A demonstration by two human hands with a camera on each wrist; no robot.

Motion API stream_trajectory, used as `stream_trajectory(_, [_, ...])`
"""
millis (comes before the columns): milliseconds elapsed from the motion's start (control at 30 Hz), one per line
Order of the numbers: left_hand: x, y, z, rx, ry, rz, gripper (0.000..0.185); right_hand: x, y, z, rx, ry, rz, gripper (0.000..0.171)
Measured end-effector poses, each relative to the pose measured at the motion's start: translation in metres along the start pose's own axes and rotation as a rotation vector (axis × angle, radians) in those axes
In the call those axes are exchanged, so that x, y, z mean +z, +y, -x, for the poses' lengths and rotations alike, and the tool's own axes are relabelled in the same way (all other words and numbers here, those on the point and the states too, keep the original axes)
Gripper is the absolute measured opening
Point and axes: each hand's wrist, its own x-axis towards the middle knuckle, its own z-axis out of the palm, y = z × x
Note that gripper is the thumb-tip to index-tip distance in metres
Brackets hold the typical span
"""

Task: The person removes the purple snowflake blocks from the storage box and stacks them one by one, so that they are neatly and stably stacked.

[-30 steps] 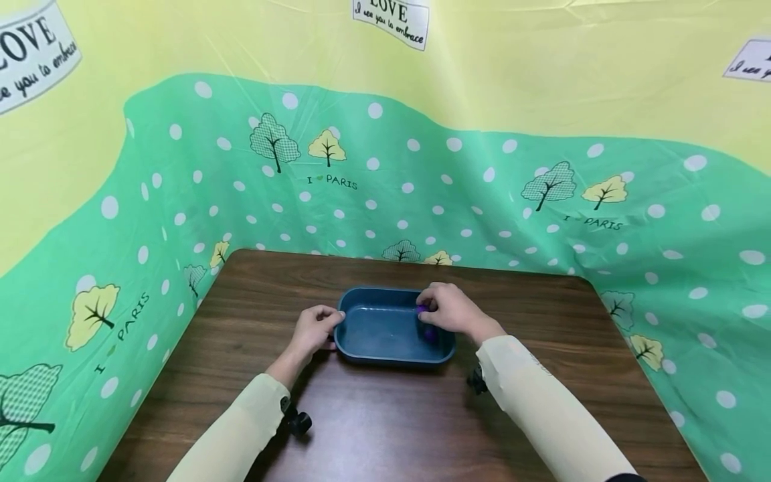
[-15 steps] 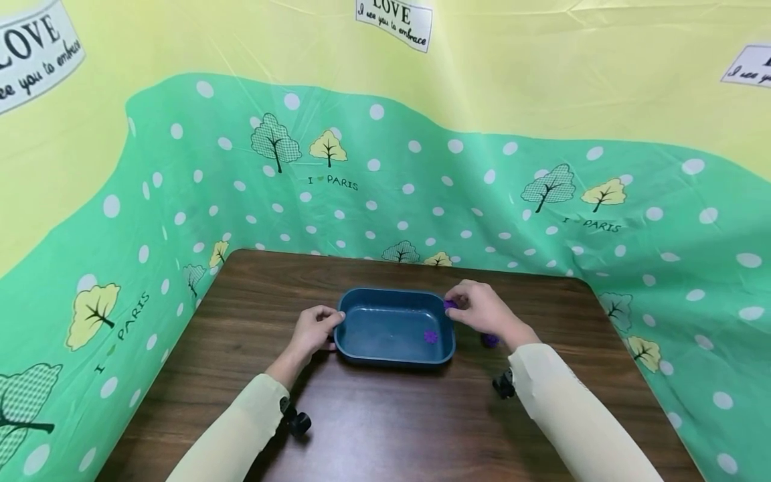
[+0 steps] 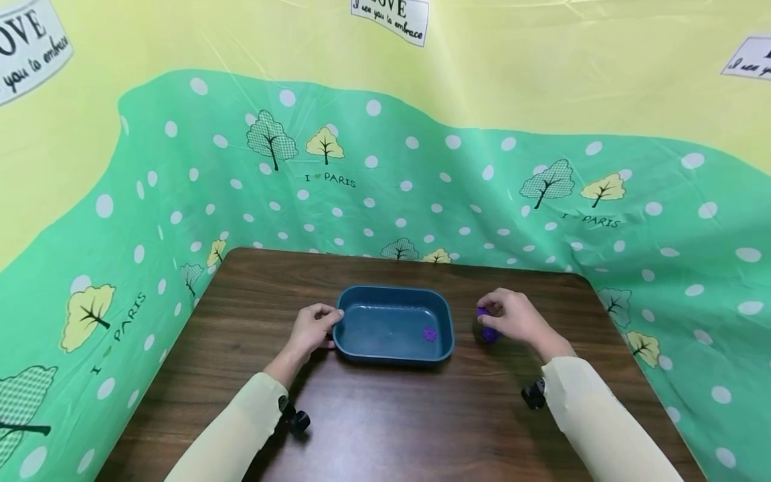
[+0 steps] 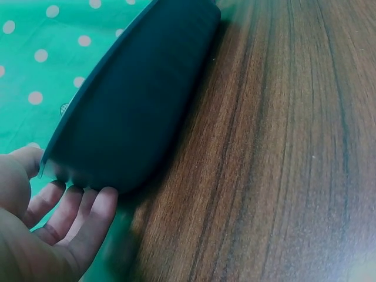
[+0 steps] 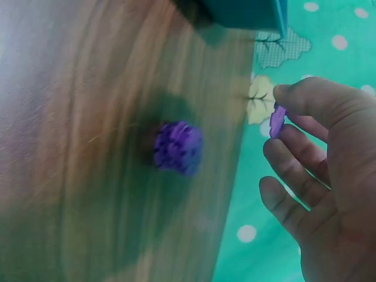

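A purple disc (image 5: pixel 277 121) is pinched between the thumb and fingers of the right hand (image 3: pixel 517 318), which hovers just above the bench (image 3: pixel 385 415), to the right of a blue tray (image 3: pixel 393 355). A stack of purple discs (image 5: pixel 178 147) lies on the bench under that hand, apart from the tray. One more purple disc (image 3: pixel 430 334) lies inside the tray, near its right wall. The tray sits near the middle of the bench, closer to the back edge. The left hand (image 3: pixel 313 328) grips the tray's left rim, thumb on top and fingers curled against the outer wall. A green and yellow dotted sheet (image 3: pixel 421 174) rises behind the bench's back and side edges.
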Motion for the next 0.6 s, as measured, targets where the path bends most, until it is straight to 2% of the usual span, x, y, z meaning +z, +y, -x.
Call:
stream_trajectory(367, [0.001,0.0,0.0,0.003,-0.001,-0.007,0.025,0.009,0.027,0.016,0.068,-0.048,0.046,0.023])
stream_trajectory(600, [0.001,0.001,0.001,0.0,0.005,-0.006,0.025,0.016,0.032,0.02,0.1,-0.061,0.068,0.023])
